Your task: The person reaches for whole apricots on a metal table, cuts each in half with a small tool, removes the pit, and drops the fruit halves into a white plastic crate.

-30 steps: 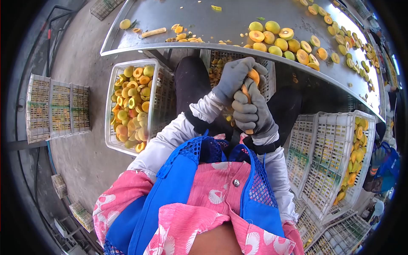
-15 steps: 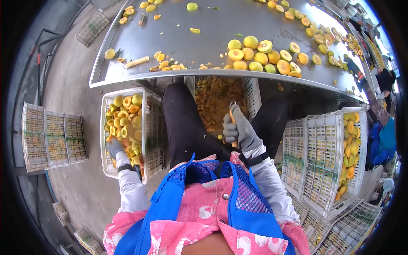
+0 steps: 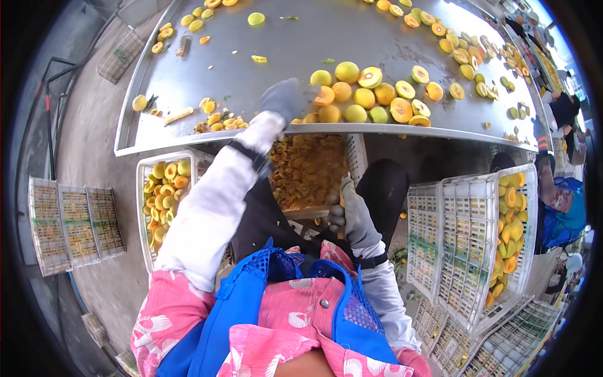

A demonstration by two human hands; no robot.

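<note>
My left hand, in a grey glove, is smeared by motion over the near edge of the metal table. Just right of it lies a cluster of whole and halved yellow peaches. My right hand, gloved too, is closed low between my knees around a wooden-handled tool, whose tip points up and away from me. Beneath the table, ahead of that hand, a crate holds a heap of orange-brown fruit pieces. Left of my legs stands a white crate of peach halves, partly hidden by my left arm.
Crates of peach halves stand at my right, more crates below them. An upended crate is at far left. A wooden handle and fruit scraps lie at the table's left. People work along the right side.
My left hand has risen from inside the left crate to above the table, beside the peaches. My right hand keeps the tool and sits slightly lower. The view has shifted a little.
</note>
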